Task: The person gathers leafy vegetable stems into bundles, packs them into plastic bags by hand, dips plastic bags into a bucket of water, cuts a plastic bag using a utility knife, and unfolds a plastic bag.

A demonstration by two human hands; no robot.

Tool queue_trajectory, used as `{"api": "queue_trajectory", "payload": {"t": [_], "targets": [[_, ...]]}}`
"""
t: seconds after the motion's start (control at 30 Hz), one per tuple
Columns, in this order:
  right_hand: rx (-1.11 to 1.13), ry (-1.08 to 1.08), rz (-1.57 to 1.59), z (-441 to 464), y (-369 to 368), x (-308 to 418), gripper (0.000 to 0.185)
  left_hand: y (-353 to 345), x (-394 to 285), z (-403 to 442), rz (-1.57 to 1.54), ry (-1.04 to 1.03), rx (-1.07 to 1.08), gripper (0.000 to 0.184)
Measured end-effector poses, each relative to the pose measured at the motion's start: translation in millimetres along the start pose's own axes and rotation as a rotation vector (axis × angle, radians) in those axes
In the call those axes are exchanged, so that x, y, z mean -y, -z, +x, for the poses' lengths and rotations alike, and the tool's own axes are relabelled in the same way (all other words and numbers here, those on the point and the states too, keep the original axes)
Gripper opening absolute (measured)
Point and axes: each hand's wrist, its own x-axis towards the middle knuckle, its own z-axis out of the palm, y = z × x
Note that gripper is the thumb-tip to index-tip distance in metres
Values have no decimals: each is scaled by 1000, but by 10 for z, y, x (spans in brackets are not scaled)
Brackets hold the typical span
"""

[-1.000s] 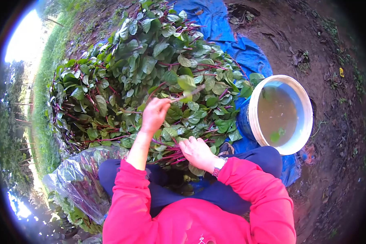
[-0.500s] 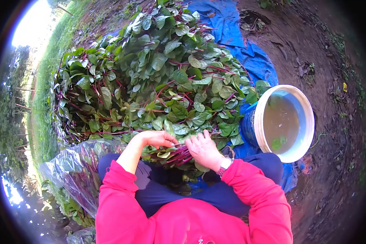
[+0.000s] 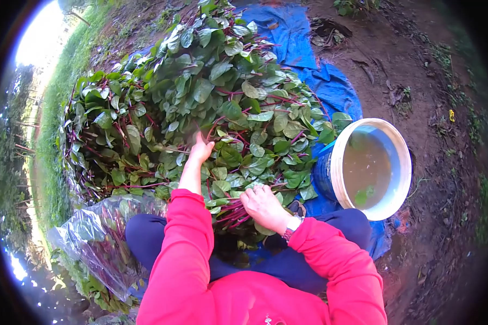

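My left hand [image 3: 201,149] reaches into a big pile of leafy greens with purple stems [image 3: 203,89]. Its thumb stands apart from the fingers, whose tips are blurred among the leaves, and I see nothing held in it. Closer to my body, my right hand [image 3: 264,207], with a watch at the wrist, is closed round a bunch of purple stems [image 3: 233,213]. The cut-looking stem ends point down and left, with leaves around the hand.
A white-rimmed bucket [image 3: 337,162] of murky water with a green leaf floating in it stands at the right. Blue tarp [image 3: 331,86] lies under the pile. A clear plastic bag [image 3: 100,238] of greens is by my left knee. Bare soil [image 3: 444,206] lies at the right.
My left hand first came down to the bunch, with a stem in it a second ago, and has since moved back up to the pile. My right hand stays on the bunch.
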Motion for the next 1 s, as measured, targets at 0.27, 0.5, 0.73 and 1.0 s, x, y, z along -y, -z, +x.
{"api": "queue_trajectory", "payload": {"t": [0.27,0.5,0.73,1.0], "targets": [[41,-45,16,-11,60,6,13,660,443,-225,230,-229,110,29],[60,-49,15,-40,18,-12,13,511,286,-385,462,-435,-325,15],[110,-72,72,-18,6,-5,14,-336,-159,-670,780,-382,16,30],[2,-43,42,7,41,-22,14,25,-226,-914,62,-506,319,28]]}}
